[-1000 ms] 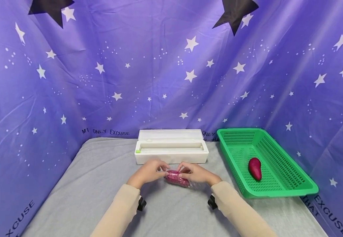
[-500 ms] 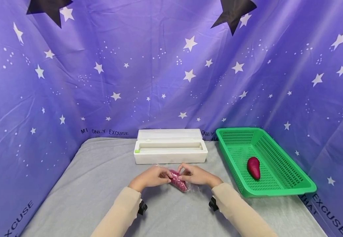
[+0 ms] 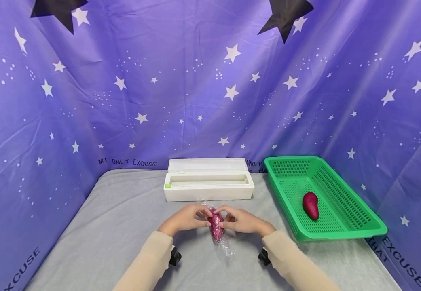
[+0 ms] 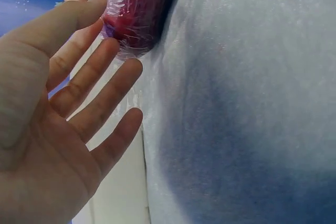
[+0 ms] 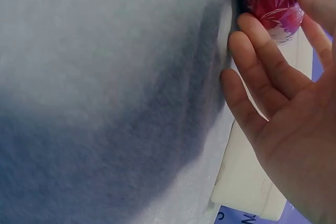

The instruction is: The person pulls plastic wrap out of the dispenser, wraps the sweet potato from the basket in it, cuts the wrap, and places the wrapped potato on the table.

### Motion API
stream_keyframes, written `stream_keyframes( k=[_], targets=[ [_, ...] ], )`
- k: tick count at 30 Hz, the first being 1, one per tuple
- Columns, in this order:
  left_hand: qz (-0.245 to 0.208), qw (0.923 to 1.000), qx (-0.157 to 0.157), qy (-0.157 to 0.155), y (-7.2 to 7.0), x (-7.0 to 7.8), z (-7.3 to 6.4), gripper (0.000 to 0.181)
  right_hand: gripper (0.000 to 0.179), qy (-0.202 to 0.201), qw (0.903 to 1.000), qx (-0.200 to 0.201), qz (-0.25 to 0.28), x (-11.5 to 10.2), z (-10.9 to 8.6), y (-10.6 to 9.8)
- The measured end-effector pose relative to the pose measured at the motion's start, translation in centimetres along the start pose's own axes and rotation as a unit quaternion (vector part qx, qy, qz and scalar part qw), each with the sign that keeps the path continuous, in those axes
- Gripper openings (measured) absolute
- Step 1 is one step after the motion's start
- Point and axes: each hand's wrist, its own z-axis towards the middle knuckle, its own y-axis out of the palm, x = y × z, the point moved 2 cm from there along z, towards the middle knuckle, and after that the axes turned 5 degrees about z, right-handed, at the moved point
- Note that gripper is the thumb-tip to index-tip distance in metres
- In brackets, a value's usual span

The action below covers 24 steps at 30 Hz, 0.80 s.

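A purplish-red, elongated vegetable (image 3: pixel 216 228) wrapped in clear cling film lies between both hands, its long side pointing toward me. Loose film (image 3: pixel 225 246) trails from its near end. My left hand (image 3: pixel 189 218) holds its left side with thumb and fingertips; in the left wrist view the other fingers are spread apart beside the wrapped vegetable (image 4: pixel 137 9). On the opposite side, my right hand (image 3: pixel 244 220) holds it with thumb and forefinger. Glossy creased film covers the vegetable's end (image 5: pixel 274 3) in the right wrist view.
Behind the hands stands a white cling film dispenser (image 3: pixel 208 194), lid raised, with a green slider (image 3: pixel 168 186) at its left. A green basket (image 3: pixel 341 234) at the right contains a similar dark-red vegetable (image 3: pixel 310 206). Grey cloth (image 3: pixel 123 226) covers the table; a purple star-patterned curtain (image 3: pixel 181 97) surrounds it.
The wrapped vegetable has turned from lying crosswise to pointing toward me, its right end swinging nearer. Both hands have shifted their hold around it, and the loose film now trails at the near end.
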Motion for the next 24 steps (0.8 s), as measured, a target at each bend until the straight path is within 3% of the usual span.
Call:
stream_keyframes(
  k=[6,10,18,24],
  targets=[
    [0.022,0.9996,0.003,0.015,0.3,0.6,-0.2,0.024,0.040,0.000,1.0000,0.004,0.001,-0.1,-0.2,0.2],
    [0.047,0.9979,-0.022,0.040,0.8,1.9,-0.3,0.020,0.042,-0.011,0.9999,0.003,-0.004,-0.1,-0.2,0.3],
    [0.130,0.9869,-0.067,0.068,2.1,3.7,-0.7,0.031,0.042,0.000,1.0000,0.009,-0.002,-0.1,-0.3,0.3],
    [0.186,0.9774,-0.063,0.079,2.7,4.1,-1.0,0.042,0.042,0.004,0.9999,0.013,-0.003,-0.2,-0.4,0.5]
  ],
)
